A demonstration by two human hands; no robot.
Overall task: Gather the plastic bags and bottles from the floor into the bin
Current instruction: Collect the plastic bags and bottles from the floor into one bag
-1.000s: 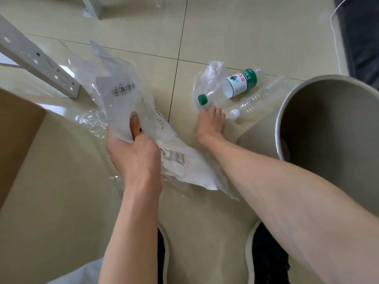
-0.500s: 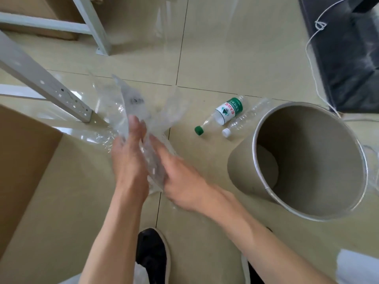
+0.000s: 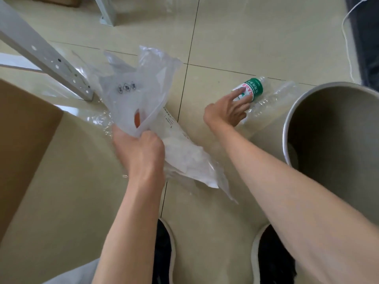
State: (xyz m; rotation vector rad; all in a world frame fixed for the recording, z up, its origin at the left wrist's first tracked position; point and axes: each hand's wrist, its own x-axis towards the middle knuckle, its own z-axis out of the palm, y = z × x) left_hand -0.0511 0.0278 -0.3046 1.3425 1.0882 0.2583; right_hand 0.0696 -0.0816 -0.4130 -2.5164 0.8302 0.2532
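Observation:
My left hand (image 3: 139, 148) is shut on a bunch of clear plastic bags (image 3: 133, 89), which hang crumpled above the tiled floor; one long bag trails down to the right. My right hand (image 3: 223, 113) reaches over two bottles lying on the floor, fingers spread. Its fingertips touch the green-labelled bottle (image 3: 254, 89), and its palm covers the neck end of the clear unlabelled bottle (image 3: 274, 97) beside it. The beige round bin (image 3: 287, 124) stands open at the right, just past the bottles.
A brown cardboard box (image 3: 24, 140) stands at the left. A perforated white metal leg (image 3: 45, 58) slants down behind the bags. My two black shoes (image 3: 164, 253) are at the bottom. A white cable (image 3: 348, 48) and a dark mat lie at the top right.
My right hand has left the bags and moved right onto the bottles. My left hand keeps the bags, now bunched in its fist.

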